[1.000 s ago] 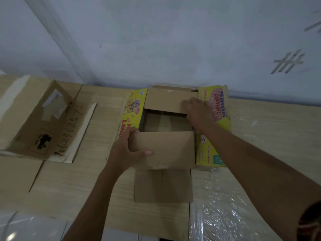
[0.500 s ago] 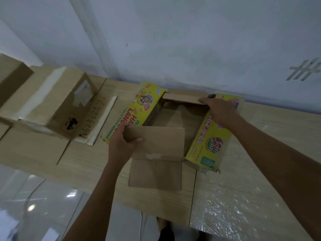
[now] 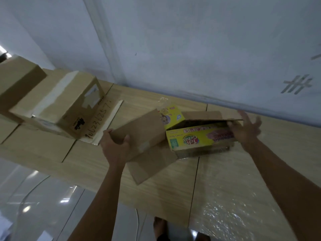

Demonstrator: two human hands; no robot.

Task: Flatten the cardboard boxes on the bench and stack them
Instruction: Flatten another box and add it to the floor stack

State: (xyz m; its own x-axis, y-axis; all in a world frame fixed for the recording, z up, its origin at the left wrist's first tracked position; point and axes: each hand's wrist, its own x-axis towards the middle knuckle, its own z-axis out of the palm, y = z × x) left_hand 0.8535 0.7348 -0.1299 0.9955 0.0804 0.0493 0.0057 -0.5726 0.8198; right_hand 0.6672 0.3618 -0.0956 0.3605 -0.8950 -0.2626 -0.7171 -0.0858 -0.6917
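Left hand (image 3: 116, 148) grip clamped on brown flap (image 3: 139, 134), right hand (image 3: 246, 131) fingers apart (touching yellow box (image 3: 194, 140))

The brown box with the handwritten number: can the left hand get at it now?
Probably not at once: the left hand grips a flap of the yellow box. The brown box lies close beside it, with nothing between.

Three cardboard boxes sat on the wooden counter (image 3: 225, 180) — one yellow printed cardboard box (image 3: 194, 138) with plain brown flaps, partly collapsed, and two plain brown cardboard boxes (image 3: 57, 108) at the left. Two bare hands were in view — left (image 3: 116, 145), right (image 3: 246, 129).
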